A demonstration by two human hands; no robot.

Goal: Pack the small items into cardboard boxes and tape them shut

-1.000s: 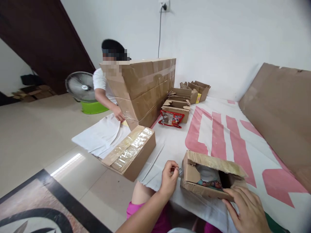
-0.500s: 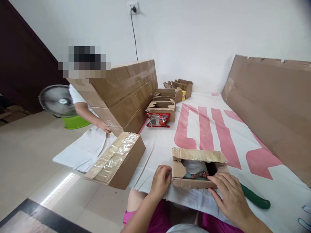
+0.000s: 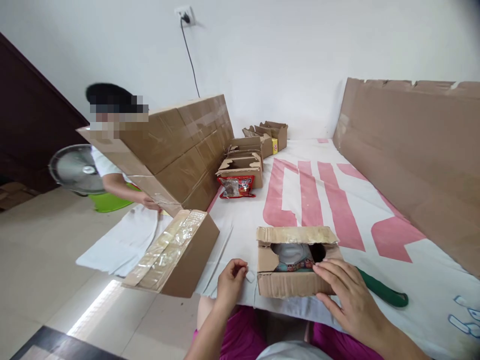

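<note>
A small open cardboard box (image 3: 289, 283) sits on the white sheet in front of me, with a pale rounded packet and a colourful wrapper showing inside. My right hand (image 3: 347, 296) lies over the box's near right corner, fingers spread on the cardboard. My left hand (image 3: 230, 281) is just left of the box, fingers curled in a pinch on a small white piece (image 3: 250, 276) that I cannot make out.
A taped box (image 3: 176, 254) lies to the left. Behind it stand large stacked cartons (image 3: 180, 145), with a person kneeling beside them. Several small open boxes (image 3: 242, 167) and a red snack packet (image 3: 236, 186) lie farther back. A green object (image 3: 382, 290) lies right of my box. Flat cardboard (image 3: 416, 155) leans at the right.
The view has swung to the right. My left hand has dropped a little beside the box, still pinched. My right hand has slid up onto the box's front corner.
</note>
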